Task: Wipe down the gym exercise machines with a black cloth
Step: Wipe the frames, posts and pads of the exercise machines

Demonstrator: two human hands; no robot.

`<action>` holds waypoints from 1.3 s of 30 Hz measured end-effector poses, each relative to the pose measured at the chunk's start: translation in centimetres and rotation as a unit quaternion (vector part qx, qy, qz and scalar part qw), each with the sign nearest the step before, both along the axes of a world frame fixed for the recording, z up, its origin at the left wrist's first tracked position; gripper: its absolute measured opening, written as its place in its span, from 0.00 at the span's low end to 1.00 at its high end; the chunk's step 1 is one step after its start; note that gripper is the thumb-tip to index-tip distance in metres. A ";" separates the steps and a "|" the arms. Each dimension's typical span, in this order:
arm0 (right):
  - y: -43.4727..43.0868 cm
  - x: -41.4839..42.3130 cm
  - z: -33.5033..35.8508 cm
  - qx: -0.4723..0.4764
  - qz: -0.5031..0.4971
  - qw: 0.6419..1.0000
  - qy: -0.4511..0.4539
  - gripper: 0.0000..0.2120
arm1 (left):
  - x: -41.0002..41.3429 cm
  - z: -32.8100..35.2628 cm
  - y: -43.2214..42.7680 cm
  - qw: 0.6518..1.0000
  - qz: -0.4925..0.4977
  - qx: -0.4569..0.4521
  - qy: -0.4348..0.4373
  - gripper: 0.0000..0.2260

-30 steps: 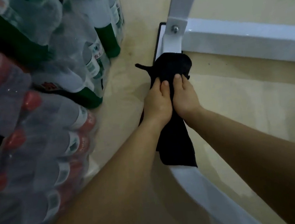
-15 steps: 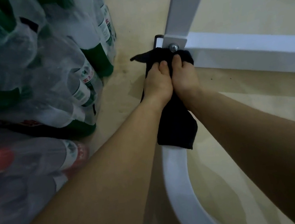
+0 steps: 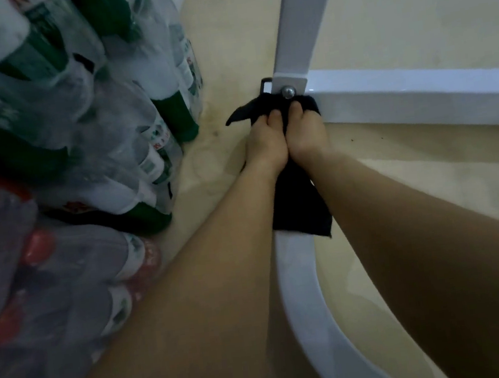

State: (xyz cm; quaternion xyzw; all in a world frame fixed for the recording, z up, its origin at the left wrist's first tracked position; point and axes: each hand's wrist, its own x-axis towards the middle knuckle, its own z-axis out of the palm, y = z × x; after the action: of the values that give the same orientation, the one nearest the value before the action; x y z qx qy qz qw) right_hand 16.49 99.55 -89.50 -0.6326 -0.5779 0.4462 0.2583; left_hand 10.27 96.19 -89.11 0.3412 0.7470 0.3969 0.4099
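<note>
A black cloth (image 3: 300, 204) is draped over the white floor bar (image 3: 306, 301) of an exercise machine. My left hand (image 3: 263, 144) and my right hand (image 3: 305, 133) sit side by side on it, fingers curled round the cloth and the bar beneath. The cloth's far end reaches the corner joint with its metal bolt (image 3: 288, 92), where a white upright post (image 3: 299, 19) and a white cross bar (image 3: 418, 92) meet. A loose cloth corner sticks out left of the joint.
Shrink-wrapped packs of bottles, green-labelled (image 3: 128, 134) and red-capped (image 3: 38, 249), are stacked on the floor close to the left. Beige floor (image 3: 430, 185) lies to the right, between the two white bars.
Both hands slid the cloth forward along the bar, from short of the joint up to the bolt at the corner. More white bar shows behind the cloth.
</note>
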 end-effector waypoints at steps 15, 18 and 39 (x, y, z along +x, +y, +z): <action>-9.8 2.8 -0.7 -0.032 0.016 0.998 0.047 0.19 | 2.3 -1.9 -10.7 0.998 -0.002 0.028 -0.051 0.17; -6.0 1.6 -1.0 -0.023 -0.007 0.998 0.058 0.19 | 1.1 -2.1 -6.3 0.999 0.005 0.029 -0.026 0.16; 0.4 0.1 0.1 0.004 0.039 0.997 -0.065 0.17 | -0.4 -1.1 0.4 1.000 0.010 0.025 0.002 0.18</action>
State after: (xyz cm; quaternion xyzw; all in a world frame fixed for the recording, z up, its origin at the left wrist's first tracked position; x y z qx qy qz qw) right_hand 16.59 99.96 -89.42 -0.6359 -0.6198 0.4114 0.2053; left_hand 9.89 96.57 -90.22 0.3449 0.7411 0.4184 0.3958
